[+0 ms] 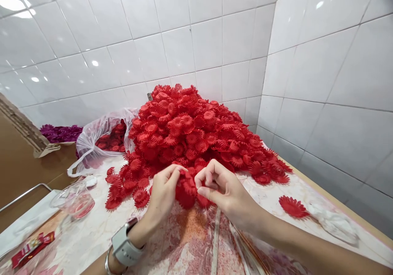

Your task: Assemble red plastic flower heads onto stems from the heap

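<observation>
My left hand (162, 193) pinches the edge of a red scalloped flower piece (185, 190) between thumb and fingers, in front of the big pile. My right hand (229, 191) is at the right side of that piece, with its fingers curled and the thumb close to the forefinger. Whatever sits between those right fingertips is too small to make out. Behind both hands rises a large heap of red flower pieces (181, 123) with toothed edges. Several thin stems (250, 250) lie on the table below my right hand.
A clear plastic bag (89, 134) with darker red pieces stands left of the heap, near purple pieces (61, 133). Further left are a clear plastic cup (73, 201), a red wrapper (32, 248) and a cardboard box (24, 156). One red flower piece (293, 206) lies right, beside crumpled white material (333, 222).
</observation>
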A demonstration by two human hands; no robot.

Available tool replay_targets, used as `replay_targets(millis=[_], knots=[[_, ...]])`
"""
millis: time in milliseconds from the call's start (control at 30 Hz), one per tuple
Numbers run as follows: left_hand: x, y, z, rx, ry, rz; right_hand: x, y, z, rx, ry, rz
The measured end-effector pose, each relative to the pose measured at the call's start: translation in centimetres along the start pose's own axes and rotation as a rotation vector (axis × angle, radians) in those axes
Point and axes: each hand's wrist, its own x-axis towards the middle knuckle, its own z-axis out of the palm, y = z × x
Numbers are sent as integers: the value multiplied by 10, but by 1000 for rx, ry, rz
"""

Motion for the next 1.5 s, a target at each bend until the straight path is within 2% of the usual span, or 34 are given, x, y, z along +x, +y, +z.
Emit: replay_targets(millis=[267,333,433,500,567,733,933,1000,1167,1333,1500], knots=[[14,-12,-7,-63,98,-57,-8,0,5,69,-210,86],[13,-12,-4,-102,58,-68,-4,3,3,31,-138,77],[8,-9,3,-188,-50,-93,7,11,-5,8,161,3],[4,-6,7,-253,-120,-120,13,15,-10,-23,280,-8],[2,-5,9,-367,-173,-174,16,19,-13,-47,305,-7],[3,-8,7,-639,-223,-312,15,19,-12,-37,208,-37],[1,-5,6,-554,-258,-333,10,17,-13,22,79,63],[0,-3,5,-483,-248,-300,9,16,-13,55,56,111],[-2,-4,5,-264,-221,-96,9,10,-10,32,68,217],[-3,-1,4,-168,-126,-17,9,6,-11,-58,201,171],[-5,4,5,-141,-256,-26,8,11,-11,-60,145,180]])
